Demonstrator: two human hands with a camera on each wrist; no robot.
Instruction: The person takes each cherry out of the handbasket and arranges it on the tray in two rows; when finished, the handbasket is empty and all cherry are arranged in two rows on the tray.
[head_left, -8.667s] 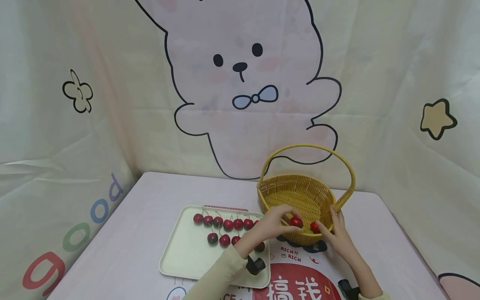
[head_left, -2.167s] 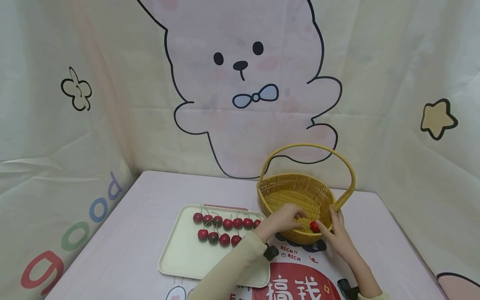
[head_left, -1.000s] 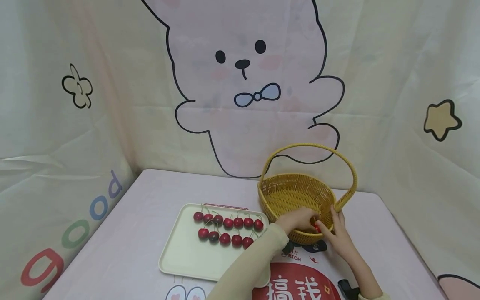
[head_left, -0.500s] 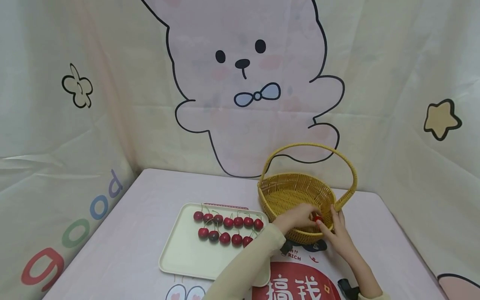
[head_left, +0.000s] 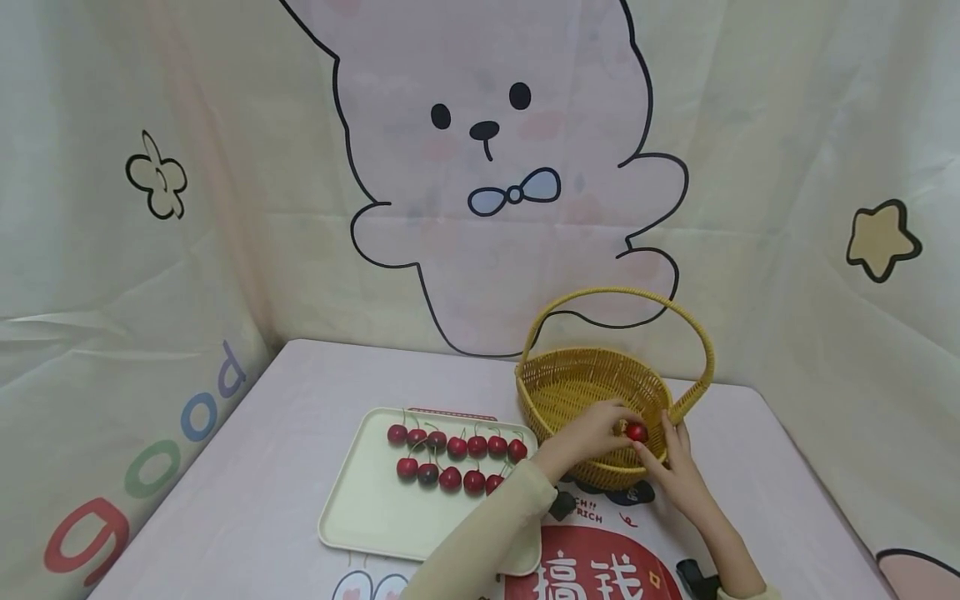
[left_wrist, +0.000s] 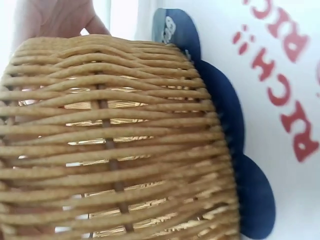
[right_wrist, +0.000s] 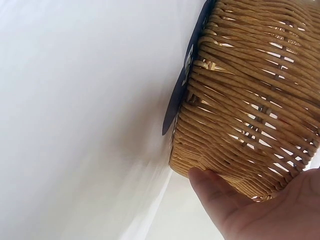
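Note:
In the head view my left hand (head_left: 588, 435) reaches over the near side of the yellow wicker basket (head_left: 577, 383) and pinches a red cherry (head_left: 637, 432) above its inside. My right hand (head_left: 681, 477) grips the basket's right rim near the base of the handle. The right wrist view shows a fingertip (right_wrist: 197, 176) pressed along the outer weave. From the left wrist, woven basket wall (left_wrist: 110, 140) hides the cherry. A cream tray (head_left: 375, 517) left of the basket bears several cherries (head_left: 450, 478) in two rows, stems up; my left sleeve partly covers its right side.
The basket's tall arched handle (head_left: 622, 290) rises over the opening. Tray and basket stand close together on a pale tablecloth (head_left: 300, 400) with red and blue prints. A fabric backdrop (head_left: 480, 250) hangs behind the table.
My left hand lets go of an earlier cherry, now in the tray's second row, then reaches right into the basket and lifts another. My right hand stays on the rim.

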